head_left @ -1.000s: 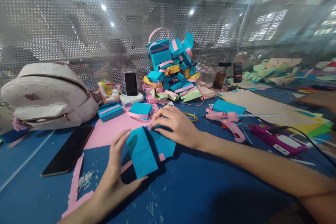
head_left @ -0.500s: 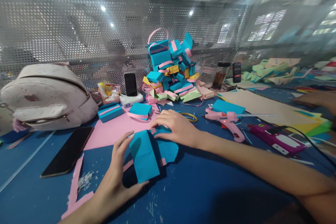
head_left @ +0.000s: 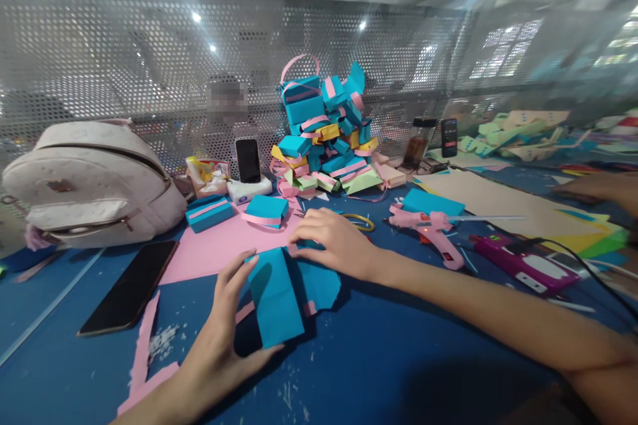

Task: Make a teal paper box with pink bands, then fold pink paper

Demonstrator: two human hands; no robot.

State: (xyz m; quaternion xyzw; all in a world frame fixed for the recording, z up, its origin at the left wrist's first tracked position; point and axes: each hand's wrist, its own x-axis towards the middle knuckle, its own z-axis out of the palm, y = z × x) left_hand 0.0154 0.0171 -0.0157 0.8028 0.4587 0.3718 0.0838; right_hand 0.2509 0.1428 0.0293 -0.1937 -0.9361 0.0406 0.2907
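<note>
In the head view a blue folded paper box (head_left: 276, 299) with a pink paper strip stands on the dark blue table in front of me. My left hand (head_left: 226, 325) grips it from the left, fingers at the top edge and thumb at the bottom corner. My right hand (head_left: 336, 242) pinches the far end of the box, where a pink strip end and a blue flap (head_left: 319, 282) meet; its fingertips are partly hidden. Beyond, two finished-looking blue boxes with pink strips, one the nearer blue box (head_left: 266, 211), lie on a pink paper sheet (head_left: 199, 252).
A tall pile of paper boxes (head_left: 323, 146) stands at the back. A pink glue gun (head_left: 431, 229) and a purple power strip (head_left: 526, 262) with a cable lie right. A black phone (head_left: 129, 289) and white backpack (head_left: 94, 186) are left. Another person's hand (head_left: 603, 186) shows far right.
Almost nothing differs. The blue box and both hands have shifted very slightly to the right, with both hands keeping their hold.
</note>
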